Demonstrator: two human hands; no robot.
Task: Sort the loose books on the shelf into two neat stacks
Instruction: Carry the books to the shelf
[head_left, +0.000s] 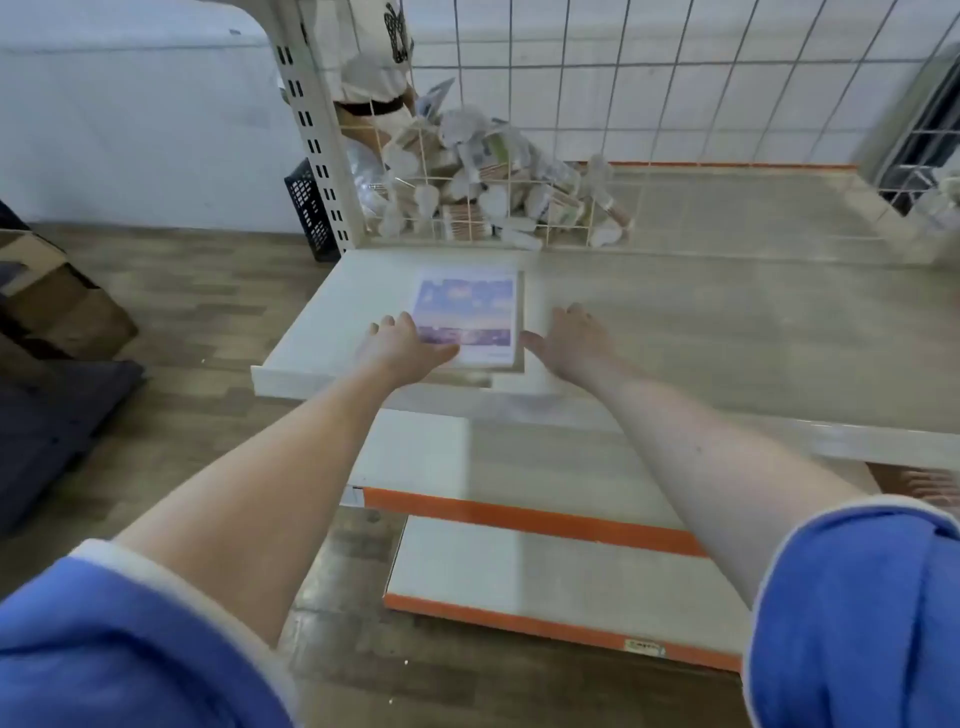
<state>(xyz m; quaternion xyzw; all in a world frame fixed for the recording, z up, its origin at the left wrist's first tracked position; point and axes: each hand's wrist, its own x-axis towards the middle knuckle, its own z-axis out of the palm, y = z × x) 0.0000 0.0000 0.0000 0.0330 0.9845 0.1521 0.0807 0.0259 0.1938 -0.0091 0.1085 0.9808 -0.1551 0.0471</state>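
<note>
A stack of books (470, 312) with a pale blue and purple sky cover on top lies on the white shelf (322, 306), near its left end. My left hand (400, 345) rests against the stack's lower left corner, thumb lying over the cover's front edge. My right hand (569, 340) is flat on the shelf just right of the stack, fingers spread, thumb close to the stack's right side. How many books the stack holds cannot be told. No second stack shows.
A wire grid panel (571, 104) backs the shelf, with a heap of small packets (483, 192) behind it. Lower shelves with orange edges (524, 519) sit below. A black crate (309, 213) and cardboard boxes (57, 296) stand on the wooden floor to the left.
</note>
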